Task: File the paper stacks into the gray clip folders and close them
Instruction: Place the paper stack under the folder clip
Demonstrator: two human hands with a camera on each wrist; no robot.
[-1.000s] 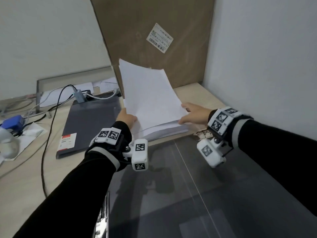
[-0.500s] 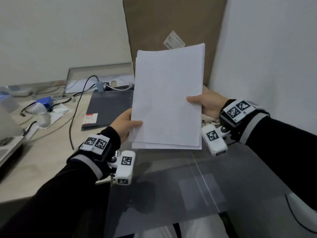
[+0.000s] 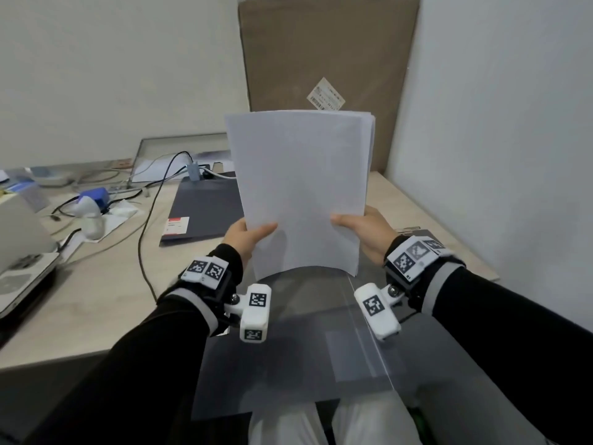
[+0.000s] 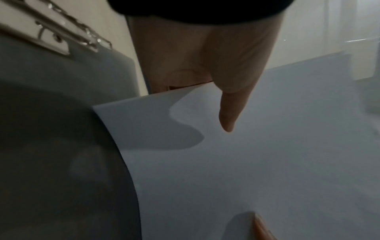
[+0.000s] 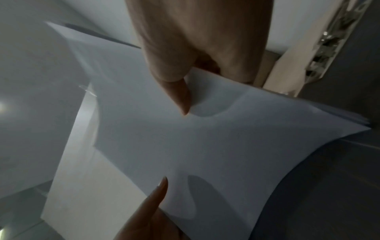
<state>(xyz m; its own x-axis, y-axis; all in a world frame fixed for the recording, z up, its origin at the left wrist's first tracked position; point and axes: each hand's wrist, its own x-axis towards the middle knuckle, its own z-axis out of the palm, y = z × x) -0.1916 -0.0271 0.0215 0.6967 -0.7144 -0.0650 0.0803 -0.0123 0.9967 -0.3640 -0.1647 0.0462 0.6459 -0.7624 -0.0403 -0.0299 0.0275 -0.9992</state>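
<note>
Paper stack (image 3: 300,187) stands upright at frame centre, above the open gray clip folder (image 3: 321,354) I see along the bottom. My left hand (image 3: 248,237) pinches its lower left edge, my right hand (image 3: 364,232) its lower right, thumbs in front. 1 closed gray folder (image 3: 205,210) lies left of centre on the desk (image 3: 106,284).

No legible text or labels

Paper stack (image 3: 298,187) above open folder (image 3: 321,354); closed folder (image 3: 205,213) left.
</note>
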